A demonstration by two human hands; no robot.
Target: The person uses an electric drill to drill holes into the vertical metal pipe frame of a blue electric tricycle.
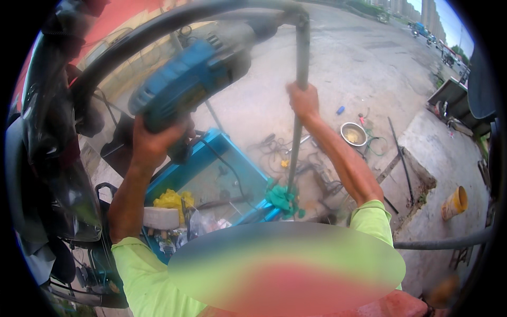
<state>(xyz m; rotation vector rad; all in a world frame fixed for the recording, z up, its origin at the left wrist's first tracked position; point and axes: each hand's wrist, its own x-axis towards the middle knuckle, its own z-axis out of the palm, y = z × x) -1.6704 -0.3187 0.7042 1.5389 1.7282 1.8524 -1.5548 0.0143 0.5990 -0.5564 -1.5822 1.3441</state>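
Observation:
My left hand (pixel 158 138) is wrapped round the rear handle of a blue power drill (pixel 185 79), raised and slightly smeared by motion. The drill's front end points up and right, toward the corner where a dark curved bar (pixel 158 33) meets an upright metal pole (pixel 302 50). Whether the drill touches that corner I cannot tell. My right hand (pixel 304 101) is closed round the pole below the corner. Green cloth (pixel 281 197) is bunched at the pole's lower part. A dark cord (pixel 231 166) hangs below the drill across a blue tray.
The blue tray (pixel 253 168) holds a yellow bag (pixel 174 200), a pale block (pixel 161 217) and clear plastic (pixel 203 223). Cables and tools litter the concrete near a metal bowl (pixel 353 134). A black rod (pixel 402 161) and a yellow bucket (pixel 454 204) are at right.

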